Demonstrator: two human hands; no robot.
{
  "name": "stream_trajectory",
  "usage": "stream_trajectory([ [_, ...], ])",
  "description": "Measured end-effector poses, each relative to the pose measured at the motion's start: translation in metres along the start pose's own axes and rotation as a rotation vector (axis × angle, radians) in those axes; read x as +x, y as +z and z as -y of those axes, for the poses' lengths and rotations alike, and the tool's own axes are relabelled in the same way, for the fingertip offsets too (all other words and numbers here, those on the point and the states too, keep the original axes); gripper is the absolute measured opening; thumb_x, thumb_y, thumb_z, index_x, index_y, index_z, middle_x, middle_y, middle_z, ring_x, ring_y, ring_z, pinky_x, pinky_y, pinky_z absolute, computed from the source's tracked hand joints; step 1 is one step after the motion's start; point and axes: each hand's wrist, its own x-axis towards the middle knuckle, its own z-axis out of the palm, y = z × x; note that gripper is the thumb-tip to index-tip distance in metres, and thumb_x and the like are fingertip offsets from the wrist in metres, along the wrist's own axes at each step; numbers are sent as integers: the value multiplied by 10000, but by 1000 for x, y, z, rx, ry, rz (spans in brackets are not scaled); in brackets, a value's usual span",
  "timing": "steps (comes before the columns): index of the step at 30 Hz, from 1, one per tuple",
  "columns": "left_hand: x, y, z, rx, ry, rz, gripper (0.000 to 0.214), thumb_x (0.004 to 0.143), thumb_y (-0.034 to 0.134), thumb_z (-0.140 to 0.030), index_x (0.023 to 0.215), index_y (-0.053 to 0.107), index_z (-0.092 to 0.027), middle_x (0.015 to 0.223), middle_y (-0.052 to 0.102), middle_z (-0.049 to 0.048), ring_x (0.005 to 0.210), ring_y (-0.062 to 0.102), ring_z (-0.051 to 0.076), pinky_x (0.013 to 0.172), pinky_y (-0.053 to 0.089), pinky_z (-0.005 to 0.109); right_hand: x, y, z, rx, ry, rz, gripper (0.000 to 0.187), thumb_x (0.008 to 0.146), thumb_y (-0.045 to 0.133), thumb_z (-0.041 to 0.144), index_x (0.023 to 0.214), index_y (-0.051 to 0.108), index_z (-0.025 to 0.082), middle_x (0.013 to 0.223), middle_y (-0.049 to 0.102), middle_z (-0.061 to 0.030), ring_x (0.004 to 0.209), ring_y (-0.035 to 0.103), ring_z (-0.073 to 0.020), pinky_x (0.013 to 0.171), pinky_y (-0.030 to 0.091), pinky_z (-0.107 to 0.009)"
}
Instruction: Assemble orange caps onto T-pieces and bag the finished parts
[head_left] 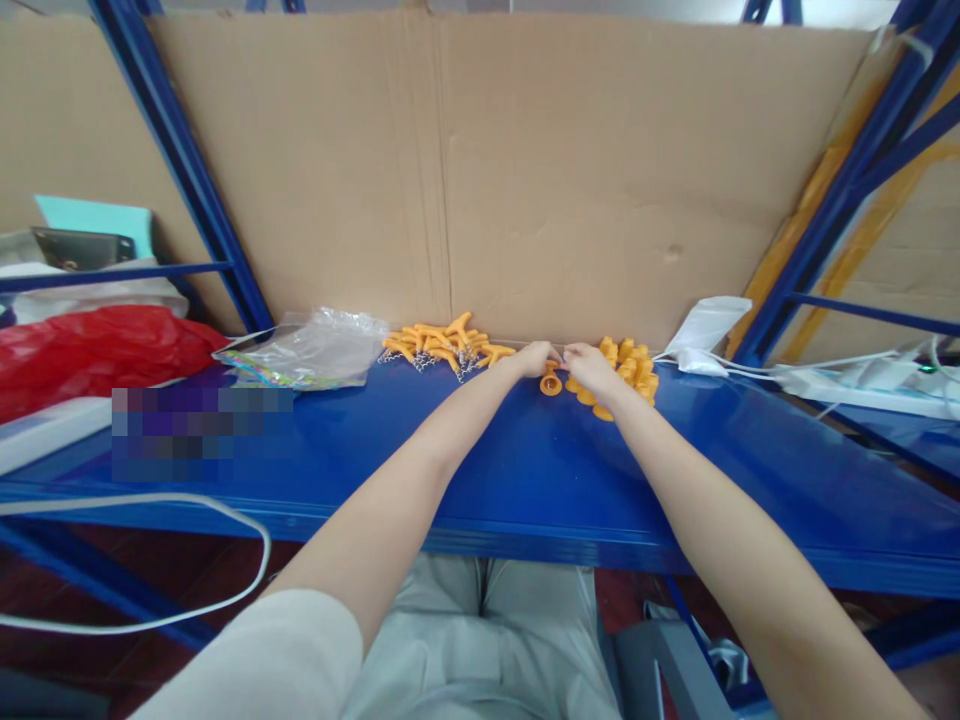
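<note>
My left hand (538, 358) and my right hand (589, 370) come together near the back of the blue shelf, fingertips almost touching. Just below them is an orange piece with a round hollow end (551, 385). The fingers of my left hand are closed on its upper part. My right hand is closed too, and what its fingers pinch is hidden. Beside and behind my right hand stands a cluster of similar orange pieces (636, 368). Left of my left hand lies a pile of orange Y-shaped handles (450, 340) with metal spirals on them.
A clear plastic bag (322, 350) lies on the blue shelf (495, 480), left of the pile. Further left is a red bag (90, 350). White packaging (709, 335) and a power strip (870, 385) with cables are at right. A cardboard sheet (525, 170) stands behind, between blue posts.
</note>
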Motion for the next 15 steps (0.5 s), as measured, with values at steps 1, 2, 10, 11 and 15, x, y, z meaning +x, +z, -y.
stream_trajectory([
  [1, -1, -3, 0, -9, -11, -8, 463, 732, 556, 51, 1098, 752, -155, 1144, 746, 81, 1069, 682, 195, 939, 503, 258, 0, -4, 3, -67, -44, -27, 223, 911, 453, 200, 930, 675, 211, 923, 725, -78, 873, 696, -212, 828, 565, -366],
  [2, -2, -8, 1, -6, -36, -19, 473, 728, 563, 48, 1114, 746, -155, 1157, 741, 83, 1087, 676, 198, 953, 500, 262, -2, -9, 6, -139, -75, -58, 240, 898, 442, 167, 910, 679, 200, 938, 726, -82, 895, 696, -216, 855, 555, -370],
  [10, -30, -51, 36, 372, -281, 95, 407, 798, 580, -51, 1178, 716, -109, 1272, 664, 194, 1232, 593, 310, 1021, 467, 380, -27, -35, 32, -776, -42, -192, 221, 897, 508, 188, 917, 721, 133, 1077, 717, -218, 1109, 656, -336, 955, 475, -445],
  [11, -34, -55, 42, 385, -303, 144, 388, 797, 594, -65, 1158, 727, -113, 1229, 688, 192, 1189, 621, 313, 996, 482, 381, -30, -36, 34, -850, -2, -153, 224, 900, 528, 221, 940, 725, 124, 1084, 715, -227, 1122, 650, -345, 958, 468, -457],
  [15, -46, -61, 60, 366, -273, 278, 445, 754, 656, -85, 1187, 722, -162, 1134, 736, 151, 1043, 689, 304, 908, 520, 366, -39, -35, 44, -1053, 76, 8, 296, 911, 543, 285, 1071, 728, 118, 1175, 699, -208, 1203, 601, -342, 1002, 420, -487],
])
